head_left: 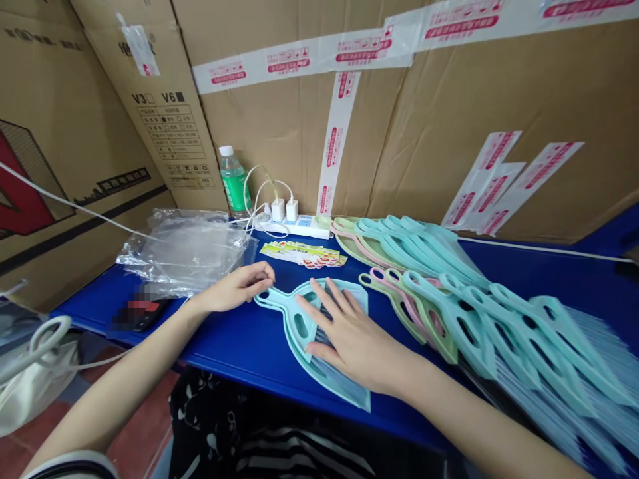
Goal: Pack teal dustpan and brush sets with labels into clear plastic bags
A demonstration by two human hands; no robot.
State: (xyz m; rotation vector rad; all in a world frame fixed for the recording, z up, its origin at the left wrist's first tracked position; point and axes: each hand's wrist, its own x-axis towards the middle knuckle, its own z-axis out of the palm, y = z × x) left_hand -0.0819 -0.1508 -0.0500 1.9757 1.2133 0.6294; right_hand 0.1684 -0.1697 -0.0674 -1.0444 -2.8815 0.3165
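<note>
A light-blue dustpan (294,332) lies on the blue table in front of me, with a small hand brush (301,326) nested in it. My right hand (344,326) rests flat over the brush and pan, its fingers spread. At the ringed handle end, my left hand (239,286) has its fingers curled and touches the dustpan; part of its grip is hidden. Just right of the pan, several brushes (469,326) in light blue, pink and green overlap in a row. Behind them is a row of stacked dustpans (399,243) in the same colours.
Clear plastic bags (184,249) lie at the left, beyond a dark device (142,313). Printed labels (302,255) sit behind the pan. A power strip (304,227) with chargers and a bottle (233,183) stand against the taped cardboard wall (279,113). A white cable (74,206) crosses the left side.
</note>
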